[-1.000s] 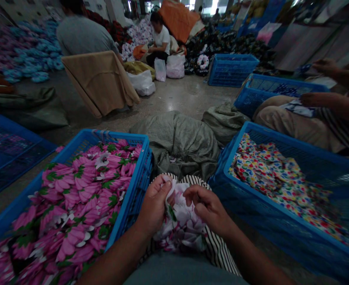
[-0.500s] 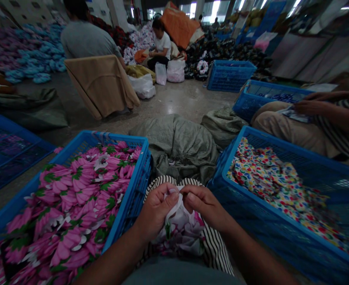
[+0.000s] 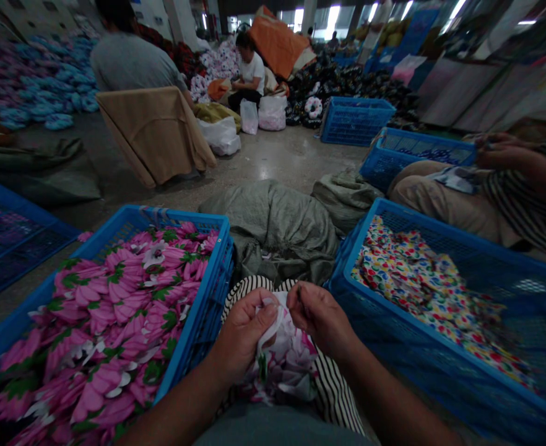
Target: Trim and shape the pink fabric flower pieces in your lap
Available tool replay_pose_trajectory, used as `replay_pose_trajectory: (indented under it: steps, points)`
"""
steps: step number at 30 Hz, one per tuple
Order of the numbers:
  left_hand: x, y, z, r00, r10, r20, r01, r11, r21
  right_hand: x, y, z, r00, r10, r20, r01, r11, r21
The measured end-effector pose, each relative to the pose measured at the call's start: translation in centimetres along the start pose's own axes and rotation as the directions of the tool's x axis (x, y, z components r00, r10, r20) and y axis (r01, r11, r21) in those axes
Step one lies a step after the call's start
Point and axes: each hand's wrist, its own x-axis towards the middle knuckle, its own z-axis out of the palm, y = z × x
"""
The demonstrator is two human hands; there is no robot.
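Head view: the left hand (image 3: 249, 322) pinches the upper edge of a white-and-pink cloth (image 3: 286, 359) between thumb and fingers. Cloth lies bunched in the lap, over striped fabric (image 3: 335, 378). Right hand (image 3: 319, 313) just beside it, fingers curled in against the thumb; contents of that grip, if any, too dim to tell. To the person's left, a blue crate (image 3: 223, 232) of pink flower-shaped pieces (image 3: 129, 297); to the right, another crate (image 3: 440, 341) with multicoloured patterned pieces (image 3: 421, 272). Ahead, a grey-green sack (image 3: 277, 217).
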Motion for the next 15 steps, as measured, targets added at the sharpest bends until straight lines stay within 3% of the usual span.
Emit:
replay_pose_trajectory:
  steps: [2,4,7,9,11,15]
  points:
    - [0.5,-0.1,0.1,0.997,0.056,-0.060,-0.060,0.995,-0.073,0.0,0.9,0.5,0.998,0.040,-0.054,-0.031,0.988,0.152]
    - [1.1,-0.1,0.2,0.978,0.091,-0.186,-0.113,0.987,-0.111,-0.1,2.0,0.9,0.997,0.072,-0.042,-0.061,0.974,0.220]
    - [2.1,0.0,0.1,0.917,0.094,-0.387,-0.159,0.977,-0.141,-0.2,3.3,1.3,0.994,0.043,-0.096,-0.028,0.988,0.151]
    - [2.5,-0.1,0.0,0.890,0.083,-0.447,-0.173,0.971,-0.165,-0.1,3.6,1.3,0.988,0.017,-0.151,-0.010,0.999,0.048]
    - [2.6,-0.1,-0.1,0.897,0.059,-0.439,-0.153,0.971,-0.182,0.2,3.5,1.1,0.982,0.039,-0.183,-0.037,0.999,0.014]
    - [2.1,-0.3,-0.4,0.950,-0.051,-0.307,-0.003,0.985,-0.174,0.6,3.0,0.4,0.964,0.116,-0.240,-0.078,0.984,0.160]
